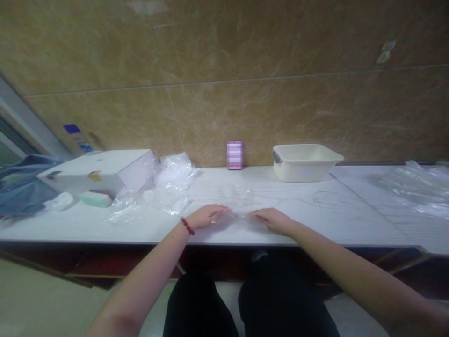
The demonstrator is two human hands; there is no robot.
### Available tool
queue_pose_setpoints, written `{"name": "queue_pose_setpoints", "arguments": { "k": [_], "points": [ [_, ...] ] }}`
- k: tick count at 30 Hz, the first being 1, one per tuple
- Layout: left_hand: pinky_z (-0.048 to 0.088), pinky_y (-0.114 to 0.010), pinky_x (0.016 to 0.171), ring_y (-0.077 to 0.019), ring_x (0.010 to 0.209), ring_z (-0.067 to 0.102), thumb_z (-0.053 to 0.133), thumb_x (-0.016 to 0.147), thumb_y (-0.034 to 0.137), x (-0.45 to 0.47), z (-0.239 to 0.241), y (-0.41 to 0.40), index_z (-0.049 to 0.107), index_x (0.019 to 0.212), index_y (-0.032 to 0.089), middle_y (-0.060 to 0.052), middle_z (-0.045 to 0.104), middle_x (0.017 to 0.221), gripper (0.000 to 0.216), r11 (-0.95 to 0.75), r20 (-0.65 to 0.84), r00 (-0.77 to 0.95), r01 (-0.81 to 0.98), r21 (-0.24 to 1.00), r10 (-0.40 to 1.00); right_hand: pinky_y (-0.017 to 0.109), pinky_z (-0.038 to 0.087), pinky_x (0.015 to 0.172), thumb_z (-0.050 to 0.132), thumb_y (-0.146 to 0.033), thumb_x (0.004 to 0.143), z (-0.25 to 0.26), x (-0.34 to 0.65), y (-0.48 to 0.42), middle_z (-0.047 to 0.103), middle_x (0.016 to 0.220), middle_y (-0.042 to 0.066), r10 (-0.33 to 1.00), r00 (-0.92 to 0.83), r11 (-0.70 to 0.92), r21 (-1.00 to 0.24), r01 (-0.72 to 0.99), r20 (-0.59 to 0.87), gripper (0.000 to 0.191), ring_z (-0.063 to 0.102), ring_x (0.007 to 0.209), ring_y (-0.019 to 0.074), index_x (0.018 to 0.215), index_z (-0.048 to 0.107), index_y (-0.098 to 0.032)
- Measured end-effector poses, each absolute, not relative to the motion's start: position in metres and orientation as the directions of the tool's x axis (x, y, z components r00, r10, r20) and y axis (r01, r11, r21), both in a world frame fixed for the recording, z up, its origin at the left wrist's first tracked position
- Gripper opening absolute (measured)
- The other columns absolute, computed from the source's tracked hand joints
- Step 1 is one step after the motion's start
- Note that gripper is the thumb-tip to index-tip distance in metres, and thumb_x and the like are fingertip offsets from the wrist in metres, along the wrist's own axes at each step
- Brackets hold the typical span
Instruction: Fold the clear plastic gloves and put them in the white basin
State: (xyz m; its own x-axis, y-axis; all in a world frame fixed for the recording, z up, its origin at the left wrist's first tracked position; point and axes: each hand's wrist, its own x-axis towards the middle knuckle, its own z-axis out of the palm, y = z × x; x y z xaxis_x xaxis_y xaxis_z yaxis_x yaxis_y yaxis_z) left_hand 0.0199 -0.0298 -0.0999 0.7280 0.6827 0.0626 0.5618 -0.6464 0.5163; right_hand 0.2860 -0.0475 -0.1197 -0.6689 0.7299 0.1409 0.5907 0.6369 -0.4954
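Note:
A clear plastic bag (239, 195) lies on the white wood-grain table (210, 180), its near edge between my two hands. My left hand (209, 216), with a red bead bracelet at the wrist, is closed on the bag's left near corner. Closed on the right near corner is my right hand (275, 220). The film is so see-through that its outline is hard to make out.
Crumpled clear bags (171, 182) lie to the left, beside a white box (101, 166) and a green-and-white block (96, 198). A cream plastic bin (305, 164) stands at the back right. Against the wall leans a small blurred-out upright object (235, 155). More plastic film (421, 187) lies far right.

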Motion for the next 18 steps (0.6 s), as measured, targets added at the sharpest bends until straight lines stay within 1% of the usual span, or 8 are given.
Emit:
{"name": "queue_pose_setpoints", "arguments": {
  "k": [3, 5, 7, 9, 12, 14, 16, 18],
  "points": [
    [0.032, -0.025, 0.088, -0.0131, 0.097, 0.048, 0.029, 0.082, 0.032, 0.021, -0.097, -0.033, 0.054, 0.102, 0.021, -0.001, 0.056, 0.105, 0.034, -0.604, 0.089, 0.701, 0.536, 0.589, 0.708, 0.025, 0.041, 0.073, 0.036, -0.022, 0.078, -0.113, 0.283, -0.047, 0.061, 0.089, 0.001, 0.766, -0.629, 0.589, -0.538, 0.603, 0.133, 0.027, 0.055, 0.081, 0.0136, 0.097, 0.056, -0.021],
    [0.036, -0.024, 0.082, -0.0131, 0.090, 0.052, 0.030, 0.081, 0.034, 0.026, -0.099, -0.031, 0.058, 0.096, 0.021, 0.000, 0.059, 0.097, 0.034, -0.541, 0.095, 0.639, 0.552, 0.634, 0.763, 0.023, 0.042, 0.068, 0.035, -0.025, 0.079, -0.110, 0.279, -0.043, 0.062, 0.082, 0.001, 0.832, -0.539, 0.513, -0.547, 0.662, 0.129, 0.028, 0.056, 0.074, 0.0128, 0.092, 0.059, -0.020],
    [0.040, -0.023, 0.073, -0.0134, 0.079, 0.055, 0.031, 0.079, 0.036, 0.034, -0.103, -0.023, 0.060, 0.089, 0.019, -0.001, 0.062, 0.086, 0.036, -0.441, 0.092, 0.515, 0.613, 0.656, 0.852, 0.021, 0.042, 0.061, 0.031, -0.029, 0.081, -0.109, 0.274, -0.034, 0.062, 0.075, 0.000, 0.901, -0.422, 0.397, -0.577, 0.714, 0.098, 0.031, 0.056, 0.067, 0.0110, 0.088, 0.060, -0.020],
    [0.041, -0.023, 0.063, -0.0137, 0.068, 0.056, 0.031, 0.078, 0.040, 0.041, -0.110, -0.012, 0.062, 0.081, 0.016, -0.002, 0.062, 0.074, 0.039, -0.349, 0.105, 0.372, 0.686, 0.638, 0.922, 0.019, 0.041, 0.056, 0.029, -0.032, 0.081, -0.110, 0.269, -0.023, 0.062, 0.071, 0.000, 0.943, -0.330, 0.293, -0.589, 0.753, 0.047, 0.034, 0.056, 0.061, 0.0097, 0.082, 0.061, -0.019],
    [0.040, -0.024, 0.060, -0.0149, 0.064, 0.054, 0.036, 0.074, 0.041, 0.050, -0.118, 0.006, 0.061, 0.071, 0.015, -0.002, 0.061, 0.066, 0.037, -0.274, 0.173, 0.213, 0.768, 0.579, 0.962, 0.021, 0.039, 0.056, 0.033, -0.036, 0.079, -0.113, 0.264, -0.004, 0.062, 0.069, 0.002, 0.972, -0.227, 0.231, -0.469, 0.853, 0.065, 0.034, 0.055, 0.063, 0.0122, 0.072, 0.061, -0.017],
    [0.039, -0.024, 0.059, -0.0149, 0.065, 0.054, 0.039, 0.072, 0.040, 0.053, -0.122, 0.017, 0.061, 0.069, 0.015, -0.003, 0.060, 0.066, 0.033, -0.213, 0.189, 0.124, 0.777, 0.592, 0.974, 0.022, 0.038, 0.058, 0.037, -0.037, 0.076, -0.115, 0.263, 0.006, 0.062, 0.072, 0.004, 0.975, -0.183, 0.218, -0.386, 0.896, 0.126, 0.031, 0.055, 0.069, 0.0145, 0.070, 0.060, -0.017],
    [0.038, -0.023, 0.057, -0.0146, 0.063, 0.054, 0.041, 0.070, 0.038, 0.053, -0.126, 0.026, 0.060, 0.069, 0.014, -0.004, 0.060, 0.066, 0.030, -0.138, 0.161, 0.043, 0.756, 0.640, 0.986, 0.021, 0.037, 0.059, 0.039, -0.037, 0.075, -0.118, 0.263, 0.013, 0.062, 0.074, 0.004, 0.978, -0.150, 0.194, -0.381, 0.904, 0.142, 0.029, 0.055, 0.070, 0.0143, 0.071, 0.059, -0.017],
    [0.038, -0.023, 0.055, -0.0146, 0.061, 0.054, 0.044, 0.069, 0.037, 0.053, -0.131, 0.035, 0.059, 0.069, 0.013, -0.005, 0.060, 0.065, 0.029, -0.080, 0.132, -0.012, 0.735, 0.674, 0.991, 0.020, 0.037, 0.057, 0.040, -0.035, 0.074, -0.120, 0.262, 0.018, 0.062, 0.072, 0.003, 0.986, -0.113, 0.156, -0.416, 0.896, 0.127, 0.025, 0.055, 0.067, 0.0128, 0.072, 0.058, -0.017]
  ]
}}
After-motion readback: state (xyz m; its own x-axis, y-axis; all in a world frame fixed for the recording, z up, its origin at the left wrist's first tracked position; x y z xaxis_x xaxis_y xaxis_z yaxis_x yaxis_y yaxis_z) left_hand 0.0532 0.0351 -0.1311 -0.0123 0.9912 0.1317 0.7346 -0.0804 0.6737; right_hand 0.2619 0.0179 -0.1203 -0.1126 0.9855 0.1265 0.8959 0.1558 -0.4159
